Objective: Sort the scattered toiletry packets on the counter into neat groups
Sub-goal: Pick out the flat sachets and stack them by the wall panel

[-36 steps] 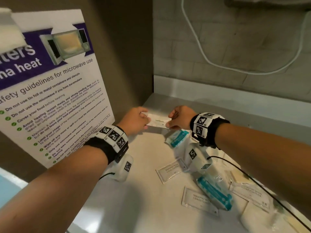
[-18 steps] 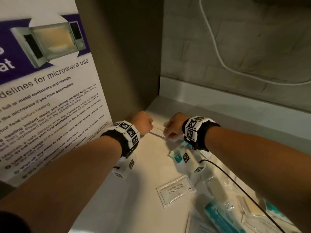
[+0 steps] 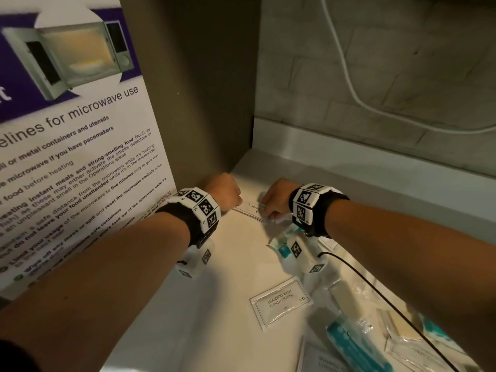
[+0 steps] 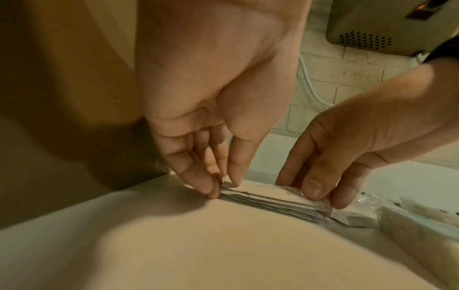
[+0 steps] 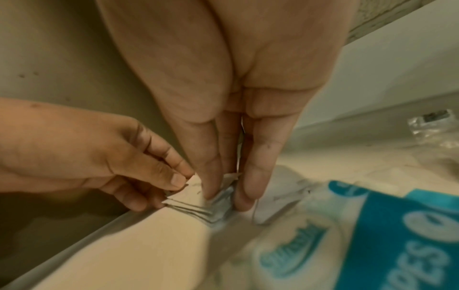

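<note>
From the head view, my left hand (image 3: 224,193) and right hand (image 3: 275,198) meet at the back corner of the surface (image 3: 220,304), each at one end of a thin stack (image 3: 252,212) of white packets. The stack lies flat at the foot of the poster (image 3: 80,162), just right of its lower edge. A shampoo sachet (image 3: 280,302) lies on its own, nearer me than the stack, and a teal-printed pack (image 3: 351,345) lies beyond that sachet to the right, near more clear-wrapped packets.

From the left wrist, my left grip (image 4: 218,133) is narrow, thumb and fingertips (image 4: 207,188) pinching the stack's (image 4: 268,198) left end. My right hand (image 4: 347,149) pinches the other end, thumb on top.

From the right wrist, my right grip (image 5: 236,121) is narrow too, fingers straddling and pinching the stack's (image 5: 191,202) right end, edges of several packets showing. My left hand (image 5: 82,155) holds the far end. A blue-and-white wipes pack (image 5: 360,245) lies just right of the stack.
</note>
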Tool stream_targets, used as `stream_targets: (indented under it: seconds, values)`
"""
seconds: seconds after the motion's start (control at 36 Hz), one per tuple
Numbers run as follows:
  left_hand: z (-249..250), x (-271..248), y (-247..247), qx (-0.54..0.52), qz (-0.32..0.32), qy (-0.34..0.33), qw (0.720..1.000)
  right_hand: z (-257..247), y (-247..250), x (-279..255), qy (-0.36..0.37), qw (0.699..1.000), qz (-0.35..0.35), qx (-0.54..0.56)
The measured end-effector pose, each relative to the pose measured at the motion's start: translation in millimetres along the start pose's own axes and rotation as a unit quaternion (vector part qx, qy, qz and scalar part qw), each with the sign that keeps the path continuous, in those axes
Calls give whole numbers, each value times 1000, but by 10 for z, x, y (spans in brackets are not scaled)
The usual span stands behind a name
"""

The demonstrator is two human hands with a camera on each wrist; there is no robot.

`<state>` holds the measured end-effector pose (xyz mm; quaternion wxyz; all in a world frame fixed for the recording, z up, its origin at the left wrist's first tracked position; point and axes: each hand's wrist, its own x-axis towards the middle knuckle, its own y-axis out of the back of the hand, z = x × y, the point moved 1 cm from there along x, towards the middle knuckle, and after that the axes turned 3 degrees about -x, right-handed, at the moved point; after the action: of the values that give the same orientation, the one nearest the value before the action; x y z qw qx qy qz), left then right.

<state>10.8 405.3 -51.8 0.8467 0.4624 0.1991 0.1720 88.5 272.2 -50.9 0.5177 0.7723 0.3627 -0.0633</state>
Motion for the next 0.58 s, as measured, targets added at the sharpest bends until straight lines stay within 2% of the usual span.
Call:
stream_targets:
  seconds: [0.31,0.58]
  values:
    - [13,7,-21,0,-6,-11,1000,62,22,24,25,998,-32,46]
    - [8,47,-36,4,-15,-13,1000,31,0,17,26,999,-28,16]
